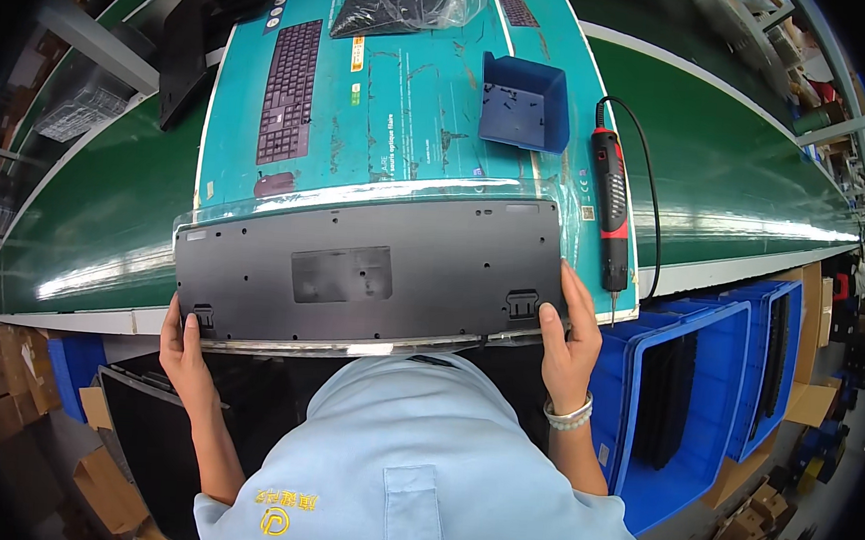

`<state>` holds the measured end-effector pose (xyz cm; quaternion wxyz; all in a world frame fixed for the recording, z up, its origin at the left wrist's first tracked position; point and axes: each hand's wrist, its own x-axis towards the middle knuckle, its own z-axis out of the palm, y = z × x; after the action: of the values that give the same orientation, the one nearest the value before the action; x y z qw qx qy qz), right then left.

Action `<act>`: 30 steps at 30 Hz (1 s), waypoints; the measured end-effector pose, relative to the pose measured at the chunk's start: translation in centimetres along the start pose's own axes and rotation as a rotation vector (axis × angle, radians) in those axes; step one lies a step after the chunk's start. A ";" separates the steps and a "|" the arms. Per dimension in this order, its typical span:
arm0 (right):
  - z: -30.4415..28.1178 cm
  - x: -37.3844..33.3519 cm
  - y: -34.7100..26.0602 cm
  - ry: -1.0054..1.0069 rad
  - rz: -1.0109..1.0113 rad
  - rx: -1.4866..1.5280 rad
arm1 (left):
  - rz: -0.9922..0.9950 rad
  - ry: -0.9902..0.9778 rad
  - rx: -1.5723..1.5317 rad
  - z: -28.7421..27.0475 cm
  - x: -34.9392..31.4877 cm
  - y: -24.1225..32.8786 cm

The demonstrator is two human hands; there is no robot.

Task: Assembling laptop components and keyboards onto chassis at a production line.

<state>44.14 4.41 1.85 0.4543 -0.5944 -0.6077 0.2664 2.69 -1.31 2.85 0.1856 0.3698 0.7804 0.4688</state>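
A black keyboard (pixel 432 270) lies underside up across the near edge of the bench, with screw holes, two folded feet and a recessed label area showing. My left hand (pixel 186 351) grips its near left corner, thumb on top by one foot. At the right end my right hand (pixel 572 338) holds the edge, thumb on top beside the other foot. Beneath the keyboard is a clear plastic sheet or tray (pixel 358 191), mostly covered. An electric screwdriver (pixel 612 197), black and red with a cable, lies to the right, its bit pointing toward me.
A turquoise printed cardboard sheet (pixel 403 117) covers the bench. On it stand a blue bin (pixel 536 137) of small dark screws and a clear bag with a black part (pixel 396 5). A green conveyor (pixel 728 210) runs behind. Blue crates (pixel 628 404) holding black parts stand at my right.
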 end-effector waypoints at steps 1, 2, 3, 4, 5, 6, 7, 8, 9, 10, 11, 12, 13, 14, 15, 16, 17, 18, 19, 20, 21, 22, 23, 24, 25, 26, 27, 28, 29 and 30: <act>0.1 0.1 0.0 0.006 0.000 0.002 | 0.001 0.001 0.005 0.0 -0.1 0.3; 0.1 0.3 0.1 0.011 0.000 0.004 | 0.002 0.002 0.011 0.1 -0.1 0.5; 0.2 0.3 0.2 0.017 0.001 0.006 | 0.004 0.002 0.017 0.1 -0.1 0.6; 0.2 0.4 0.1 0.018 0.002 0.004 | 0.003 0.001 0.016 0.2 0.0 0.6; 0.2 0.4 0.0 0.012 0.000 -0.031 | 0.008 -0.003 0.032 0.2 0.1 0.6; 0.3 0.5 -0.1 0.006 -0.001 -0.067 | 0.013 -0.007 0.049 0.3 0.2 0.5; 0.4 0.4 -0.1 -0.001 -0.001 -0.103 | 0.018 -0.011 0.067 0.3 0.3 0.4; 0.4 0.4 -0.1 -0.009 -0.001 -0.139 | 0.022 -0.015 0.085 0.3 0.3 0.3; 0.4 0.5 0.0 -0.008 0.002 -0.140 | 0.022 -0.018 0.085 0.4 0.3 0.3; 0.5 0.5 0.0 -0.006 -0.008 -0.141 | 0.032 -0.016 0.102 0.5 0.3 0.3; 0.5 0.5 0.2 -0.004 -0.018 -0.143 | 0.043 -0.013 0.119 0.5 0.3 0.2; 0.5 0.5 0.3 -0.002 -0.028 -0.144 | 0.053 -0.011 0.136 0.5 0.3 0.2; 0.5 0.5 0.3 0.000 -0.037 -0.146 | 0.063 -0.008 0.152 0.6 0.2 0.2; 0.4 0.5 0.3 0.003 -0.030 -0.149 | 0.063 -0.016 0.154 0.5 0.2 0.2; 0.3 0.6 0.3 -0.008 -0.048 -0.177 | 0.069 -0.023 0.204 0.5 0.2 0.2; 0.2 0.7 0.2 -0.018 -0.064 -0.205 | 0.075 -0.030 0.254 0.4 0.2 0.3; 0.0 0.8 0.2 -0.028 -0.080 -0.235 | 0.082 -0.039 0.302 0.3 0.2 0.3; -0.1 0.8 0.2 -0.037 -0.096 -0.265 | 0.090 -0.049 0.351 0.3 0.3 0.2; -0.2 0.8 0.3 -0.032 -0.087 -0.271 | 0.093 -0.060 0.350 0.3 0.3 0.0; -0.1 0.8 0.4 -0.034 -0.083 -0.260 | 0.179 -0.043 0.421 0.2 0.5 -0.3; 0.0 0.8 0.5 -0.037 -0.080 -0.248 | 0.267 -0.023 0.491 0.2 0.6 -0.7; 0.1 0.7 0.6 -0.039 -0.077 -0.234 | 0.356 -0.002 0.560 0.1 0.8 -0.9; 0.1 0.7 0.7 -0.042 -0.076 -0.220 | 0.446 0.022 0.629 0.3 0.8 -0.9; 0.3 0.5 0.8 -0.041 -0.074 -0.218 | 0.502 0.031 0.660 0.6 0.8 -0.4; 0.6 0.4 0.9 -0.026 -0.075 -0.229 | 0.559 0.042 0.691 1.4 0.6 0.6; 0.8 0.2 1.1 -0.013 -0.076 -0.241 | 0.560 0.042 0.692 2.4 0.2 1.5; 1.0 0.1 1.2 -0.001 -0.077 -0.250 | 0.634 -0.022 0.684 3.5 -0.3 2.6; 1.2 0.0 1.3 0.011 -0.077 -0.259 | 0.707 -0.087 0.675 4.8 -1.0 3.9; 1.1 -0.1 1.4 0.014 -0.070 -0.259 | 0.693 -0.207 0.616 6.4 -1.9 5.5; 1.0 -0.1 1.3 0.003 -0.072 -0.269 | 0.735 -0.335 0.583 7.9 -2.3 6.5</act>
<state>43.84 4.76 0.28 0.3805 -0.6281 -0.6583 0.1653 11.79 3.50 4.47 0.0196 0.7272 0.6564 0.1995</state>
